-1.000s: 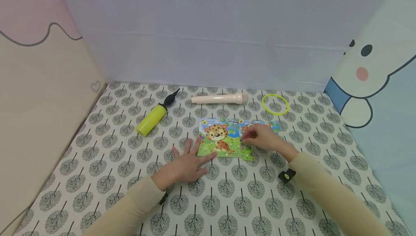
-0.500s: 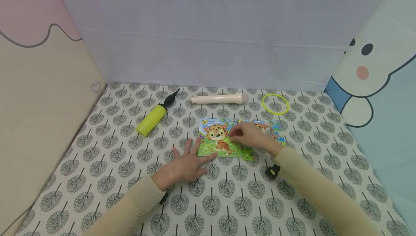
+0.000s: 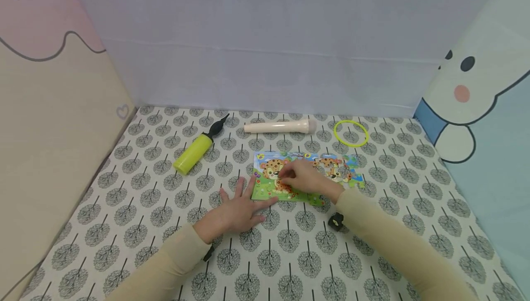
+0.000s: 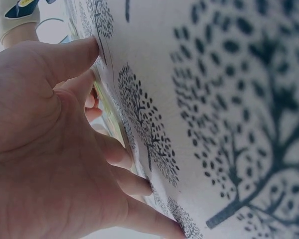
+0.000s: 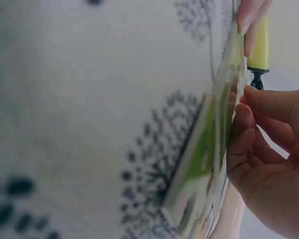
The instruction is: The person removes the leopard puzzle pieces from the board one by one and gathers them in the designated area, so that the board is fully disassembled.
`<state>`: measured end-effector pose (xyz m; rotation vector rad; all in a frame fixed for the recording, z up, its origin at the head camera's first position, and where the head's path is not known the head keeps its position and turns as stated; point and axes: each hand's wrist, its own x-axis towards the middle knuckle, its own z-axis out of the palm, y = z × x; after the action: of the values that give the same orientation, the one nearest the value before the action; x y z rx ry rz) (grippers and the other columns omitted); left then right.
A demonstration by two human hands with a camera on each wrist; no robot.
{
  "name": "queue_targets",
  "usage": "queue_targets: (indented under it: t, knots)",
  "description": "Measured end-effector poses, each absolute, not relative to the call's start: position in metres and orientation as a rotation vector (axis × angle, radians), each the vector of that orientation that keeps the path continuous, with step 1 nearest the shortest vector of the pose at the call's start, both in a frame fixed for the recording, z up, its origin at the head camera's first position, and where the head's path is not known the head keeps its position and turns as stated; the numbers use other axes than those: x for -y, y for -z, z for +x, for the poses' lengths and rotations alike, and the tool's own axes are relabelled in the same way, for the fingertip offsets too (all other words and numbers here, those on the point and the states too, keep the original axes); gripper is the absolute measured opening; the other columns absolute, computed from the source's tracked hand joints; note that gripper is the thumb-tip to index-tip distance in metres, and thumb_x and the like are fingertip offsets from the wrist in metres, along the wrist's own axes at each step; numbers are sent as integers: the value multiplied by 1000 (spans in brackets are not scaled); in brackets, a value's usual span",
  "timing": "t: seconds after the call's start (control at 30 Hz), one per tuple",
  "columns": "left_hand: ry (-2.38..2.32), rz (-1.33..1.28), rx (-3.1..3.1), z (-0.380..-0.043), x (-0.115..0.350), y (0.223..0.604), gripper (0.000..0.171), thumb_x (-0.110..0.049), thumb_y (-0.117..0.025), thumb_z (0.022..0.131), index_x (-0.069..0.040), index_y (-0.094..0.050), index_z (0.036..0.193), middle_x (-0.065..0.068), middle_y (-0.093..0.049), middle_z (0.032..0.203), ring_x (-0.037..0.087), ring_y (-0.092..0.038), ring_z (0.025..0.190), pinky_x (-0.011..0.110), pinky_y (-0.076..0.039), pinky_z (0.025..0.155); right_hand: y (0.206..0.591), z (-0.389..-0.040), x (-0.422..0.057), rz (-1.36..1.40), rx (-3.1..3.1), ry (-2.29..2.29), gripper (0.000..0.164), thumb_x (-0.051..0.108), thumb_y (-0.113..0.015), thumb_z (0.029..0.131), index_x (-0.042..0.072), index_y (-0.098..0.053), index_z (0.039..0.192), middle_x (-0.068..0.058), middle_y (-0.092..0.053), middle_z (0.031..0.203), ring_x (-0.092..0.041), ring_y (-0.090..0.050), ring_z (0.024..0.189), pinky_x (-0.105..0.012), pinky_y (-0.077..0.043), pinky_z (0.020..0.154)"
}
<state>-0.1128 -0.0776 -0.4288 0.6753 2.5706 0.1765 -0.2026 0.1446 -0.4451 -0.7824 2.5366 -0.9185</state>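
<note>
A card picturing a spotted leopard cub lies flat on the tree-patterned cloth. My left hand rests beside it with fingers spread, the fingertips at its left and lower edges. In the left wrist view those fingers reach down to the cloth. Over the right half of the card is my right hand, fingers curled in and thumb close to the index fingertip. I cannot tell whether something small is between those tips. Jigsaw pieces with a matching leopard picture lie joined against the card's right side, partly hidden by the right hand.
Behind the card lies a pale pink toy microphone. A yellow-green hand pump with a black nozzle is at the left, and a yellow ring at the back right. A fabric wall closes off the back.
My right hand has moved left, from the jigsaw pieces to over the leopard card, uncovering more of the pieces. The left hand has stayed in place.
</note>
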Motion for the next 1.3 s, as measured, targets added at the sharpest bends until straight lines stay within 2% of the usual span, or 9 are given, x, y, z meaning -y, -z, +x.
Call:
queue_targets:
  t: [0.13, 0.37, 0.9, 1.07, 1.3]
  knots:
    - [-168, 677, -2571, -113, 78, 429, 52, -51, -44, 97, -53, -25, 145, 20, 13, 155, 52, 8, 135, 83, -10, 88, 447, -201, -143, -818, -2514, 961, 9, 16, -71, 88, 13, -73, 96, 10, -65, 82, -7, -60, 69, -25, -52, 64]
    - [-167, 691, -2576, -113, 78, 429, 52, -52, -43, 97, -53, -25, 145, 20, 13, 155, 52, 8, 135, 84, -11, 86, 446, -199, -141, -851, -2492, 911, 16, 19, -75, 84, 14, -72, 100, 10, -63, 83, -8, -59, 69, -25, -51, 64]
    - [-173, 692, -2571, -111, 78, 428, 52, -51, -43, 97, -52, -25, 146, 21, 14, 154, 52, 8, 135, 84, -11, 86, 436, -198, -135, -801, -2430, 842, 27, 6, -78, 78, 6, -69, 104, 4, -63, 87, -10, -59, 78, -24, -51, 72]
    - [-174, 699, -2572, -111, 78, 428, 52, -50, -44, 97, -52, -25, 146, 21, 14, 155, 52, 8, 135, 84, -11, 86, 437, -198, -135, -811, -2412, 841, 24, 8, -76, 81, 6, -66, 102, 4, -61, 85, -11, -58, 77, -24, -51, 71]
    - [-174, 698, -2567, -111, 77, 428, 52, -50, -44, 97, -52, -25, 146, 21, 14, 154, 52, 9, 135, 84, -11, 86, 439, -198, -137, -834, -2385, 870, 27, 9, -73, 84, 4, -65, 109, 3, -61, 88, -11, -58, 78, -26, -51, 72]
